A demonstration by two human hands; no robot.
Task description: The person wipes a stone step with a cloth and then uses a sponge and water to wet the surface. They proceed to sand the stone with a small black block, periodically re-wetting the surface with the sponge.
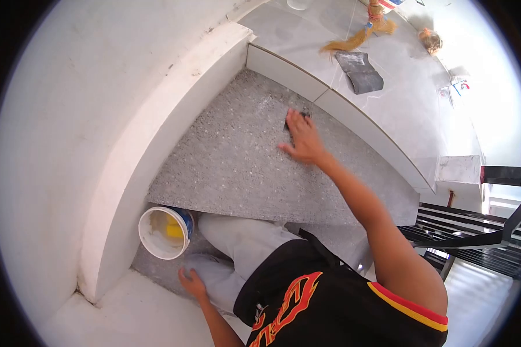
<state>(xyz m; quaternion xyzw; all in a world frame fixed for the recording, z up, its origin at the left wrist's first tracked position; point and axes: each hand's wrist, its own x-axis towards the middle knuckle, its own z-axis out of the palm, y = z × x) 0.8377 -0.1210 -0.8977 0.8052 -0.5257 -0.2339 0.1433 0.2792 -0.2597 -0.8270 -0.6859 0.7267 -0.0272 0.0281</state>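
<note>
Out on the grey speckled step (231,144), my right hand (303,137) presses down on a small black pad (287,122), which shows only at its edges beneath the fingers. My left hand (191,283) rests by my lower leg, its fingers apart and nothing in it. Near that hand a white bucket (163,252) holds a yellow sponge (173,227) and some cloudy whitish liquid.
Above the step's tiled riser (353,118) lies a grey tiled floor (307,34) with a dark folded sheet (360,73) and a straw broom (353,41). Black metal railings (474,238) stand at the right. A white wall (69,115) borders the left.
</note>
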